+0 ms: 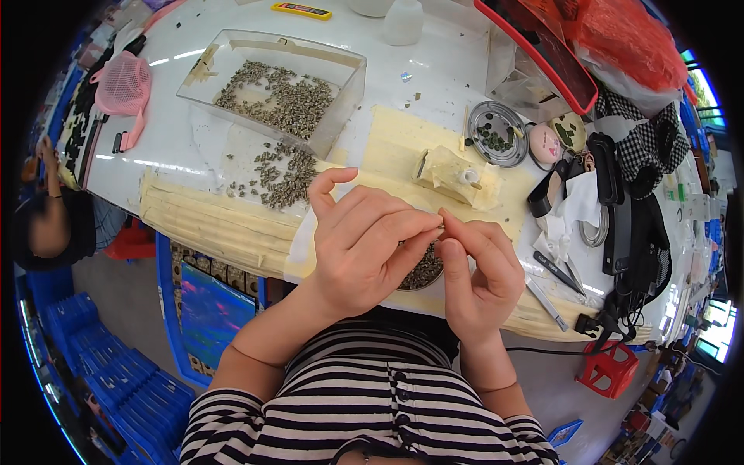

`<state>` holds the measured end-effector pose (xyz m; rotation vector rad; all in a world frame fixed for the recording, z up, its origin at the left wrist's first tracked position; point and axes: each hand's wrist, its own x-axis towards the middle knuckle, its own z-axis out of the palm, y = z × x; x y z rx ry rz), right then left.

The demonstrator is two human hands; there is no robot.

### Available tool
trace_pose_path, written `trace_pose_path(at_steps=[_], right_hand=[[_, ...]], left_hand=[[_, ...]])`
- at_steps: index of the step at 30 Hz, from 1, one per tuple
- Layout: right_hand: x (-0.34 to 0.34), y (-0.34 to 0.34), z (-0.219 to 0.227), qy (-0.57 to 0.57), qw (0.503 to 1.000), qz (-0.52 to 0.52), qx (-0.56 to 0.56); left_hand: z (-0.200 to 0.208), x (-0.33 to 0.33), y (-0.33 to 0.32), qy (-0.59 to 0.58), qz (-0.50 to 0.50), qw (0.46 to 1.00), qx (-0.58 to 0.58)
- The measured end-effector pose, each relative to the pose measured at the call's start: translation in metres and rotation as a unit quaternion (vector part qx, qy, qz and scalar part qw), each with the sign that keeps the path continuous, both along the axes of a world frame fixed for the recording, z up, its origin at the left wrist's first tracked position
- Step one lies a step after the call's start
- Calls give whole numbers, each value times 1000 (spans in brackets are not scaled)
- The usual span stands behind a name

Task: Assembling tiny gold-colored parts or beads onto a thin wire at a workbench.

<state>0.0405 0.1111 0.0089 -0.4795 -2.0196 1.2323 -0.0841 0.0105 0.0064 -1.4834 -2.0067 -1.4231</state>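
Observation:
My left hand (360, 246) and my right hand (487, 273) meet at the fingertips over the table's near edge. Both are closed in a pinch, with a tiny piece between them too small to make out. Partly hidden beneath them sits a round dish (425, 274) of small metallic parts. Just beyond my right hand stands a small block wrapped in cream tape (457, 177), with a short white tube on it. Past my left hand, a loose pile of small metal parts (283, 174) spreads beside a clear plastic tray (353, 81) holding many more.
A round clear dish (518, 151) holds dark pieces. Tweezers (547, 304) lie at the right near edge, by black straps (616, 209). A red-edged phone (542, 54) juts in above. Cream tape (225, 229) covers the table's front edge. A person (50, 225) is at far left.

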Motion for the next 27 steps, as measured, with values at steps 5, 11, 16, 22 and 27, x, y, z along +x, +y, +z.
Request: trace_pose_path(at_steps=[5,11,16,22,27], right_hand=[[1,1,-2,12,999,13,-46],[1,0,-2,40,999,-5,-11],[-2,0,0,61,994,-14,87],[-2,0,0,26,997,-27,67],[-3,-1,3,48,991,-14,121]], left_hand=[[-1,1,0,3,-8,1000,3],[-3,2,1,13,-2,1000,4],[-3,1,2,13,2,1000,4],[-5,1,3,13,5,1000,16],[-5,0,2,3,11,1000,5]])
